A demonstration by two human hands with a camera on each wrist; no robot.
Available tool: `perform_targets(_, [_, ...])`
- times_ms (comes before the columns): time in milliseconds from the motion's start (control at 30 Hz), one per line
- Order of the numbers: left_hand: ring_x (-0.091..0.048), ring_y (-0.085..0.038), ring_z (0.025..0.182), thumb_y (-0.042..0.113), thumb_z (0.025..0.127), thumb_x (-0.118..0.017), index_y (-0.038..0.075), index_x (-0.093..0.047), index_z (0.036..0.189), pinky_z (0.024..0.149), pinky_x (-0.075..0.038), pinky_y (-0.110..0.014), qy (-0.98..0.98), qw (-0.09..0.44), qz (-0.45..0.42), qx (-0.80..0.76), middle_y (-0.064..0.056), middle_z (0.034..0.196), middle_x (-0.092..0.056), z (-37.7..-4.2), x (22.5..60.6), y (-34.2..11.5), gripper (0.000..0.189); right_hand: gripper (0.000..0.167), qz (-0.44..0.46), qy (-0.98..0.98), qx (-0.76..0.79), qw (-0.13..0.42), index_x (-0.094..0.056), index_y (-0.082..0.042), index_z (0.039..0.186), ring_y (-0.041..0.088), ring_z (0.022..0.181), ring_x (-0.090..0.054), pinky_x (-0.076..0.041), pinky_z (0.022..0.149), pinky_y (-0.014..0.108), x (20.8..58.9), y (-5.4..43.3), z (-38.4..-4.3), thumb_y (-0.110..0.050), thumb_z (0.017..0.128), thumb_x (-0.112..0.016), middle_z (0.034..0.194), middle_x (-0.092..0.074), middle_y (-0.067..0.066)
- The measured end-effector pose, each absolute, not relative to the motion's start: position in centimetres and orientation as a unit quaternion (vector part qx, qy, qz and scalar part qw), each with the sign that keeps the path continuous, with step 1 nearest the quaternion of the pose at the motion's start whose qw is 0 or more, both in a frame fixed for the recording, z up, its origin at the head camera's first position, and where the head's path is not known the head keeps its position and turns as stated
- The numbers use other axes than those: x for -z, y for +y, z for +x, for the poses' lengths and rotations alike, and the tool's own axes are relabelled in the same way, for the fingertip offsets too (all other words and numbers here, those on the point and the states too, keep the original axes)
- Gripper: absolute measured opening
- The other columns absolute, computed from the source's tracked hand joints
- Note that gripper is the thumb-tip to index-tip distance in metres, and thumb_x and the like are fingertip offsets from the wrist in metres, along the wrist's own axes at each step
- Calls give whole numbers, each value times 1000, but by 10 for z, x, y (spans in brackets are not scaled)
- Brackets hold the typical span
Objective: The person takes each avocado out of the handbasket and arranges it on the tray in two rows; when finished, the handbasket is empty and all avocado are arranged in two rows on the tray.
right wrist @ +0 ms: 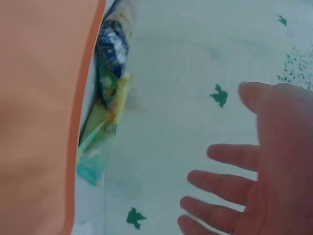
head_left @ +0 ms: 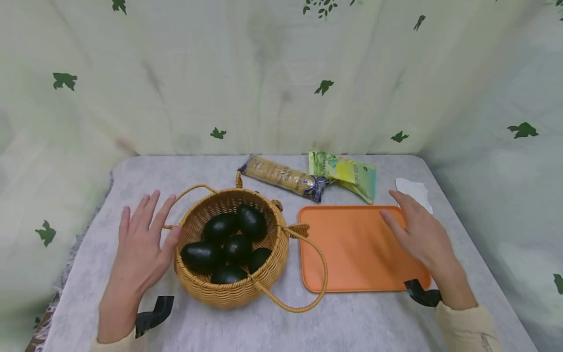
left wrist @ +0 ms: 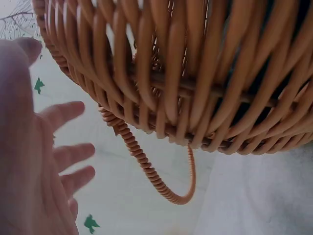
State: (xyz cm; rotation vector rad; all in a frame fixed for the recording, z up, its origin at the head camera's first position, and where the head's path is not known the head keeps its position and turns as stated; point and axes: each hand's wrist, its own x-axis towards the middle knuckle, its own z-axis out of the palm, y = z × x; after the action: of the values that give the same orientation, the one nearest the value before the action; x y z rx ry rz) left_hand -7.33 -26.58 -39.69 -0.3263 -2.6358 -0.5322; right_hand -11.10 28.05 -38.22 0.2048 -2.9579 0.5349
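Observation:
A round wicker basket (head_left: 228, 297) with two loop handles stands on the left half of the table, holding several dark avocados (head_left: 203, 257). My left hand (head_left: 142, 244) is just left of it, fingers extended and spread, its thumb by the rim. In the left wrist view that hand (left wrist: 36, 152) has nothing in its grasp beside the woven wall (left wrist: 171, 73). To the right lies a flat orange tray (head_left: 347, 249) with nothing on it. Over its right end hovers my right hand (head_left: 422, 244), fingers straight and thumb apart, also holding nothing.
Behind the basket and tray lie a long packet of tan sticks (head_left: 283, 177) and a green-yellow packet (head_left: 345, 171). A white paper piece (head_left: 415, 191) lies at the back right. The right basket handle (head_left: 323, 264) reaches over the tray's left edge. Patterned cloth (head_left: 264, 88) surrounds the table.

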Motion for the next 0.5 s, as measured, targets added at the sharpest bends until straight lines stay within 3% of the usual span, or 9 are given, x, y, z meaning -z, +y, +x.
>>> perform_targets(133, [-31, -44, 149, 35, 107, -48, 18, -38, 161, 124, -15, -57, -927, 231, -139, 262, -17, 165, -34, -78, 402, -267, 57, 66, 83, -960, -255, 81, -45, -11, 156, 47, 135, -49, -39, 103, 69, 379, 269, -115, -50, 104, -53, 155, -48, 22])
perform_targets(200, [-32, -37, 151, 28, 107, -49, 17, -39, 160, 125, -19, -49, -913, 232, -146, 301, -15, 164, -36, -79, 406, -268, 55, 62, 94, -949, -290, 84, -47, -11, 155, 46, 132, -52, -42, 102, 68, 379, 261, -118, -47, 104, -55, 154, -50, 21])
perform_targets(367, [-32, -16, 152, 19, 104, -49, 9, -45, 156, 121, -20, -24, -871, 260, -184, 374, -13, 160, -44, -82, 415, -268, 53, 55, 136, -916, -364, 98, -52, -8, 151, 40, 135, -53, -46, 105, 58, 380, 240, -125, -35, 104, -60, 153, -52, 16])
perform_targets(500, [-36, -17, 150, 15, 101, -49, 5, -48, 154, 119, -23, -21, -849, 276, -205, 402, -14, 157, -47, -89, 420, -266, 54, 53, 171, -897, -394, 102, -53, -7, 150, 34, 139, -50, -45, 108, 52, 376, 223, -129, -27, 102, -64, 151, -54, 14])
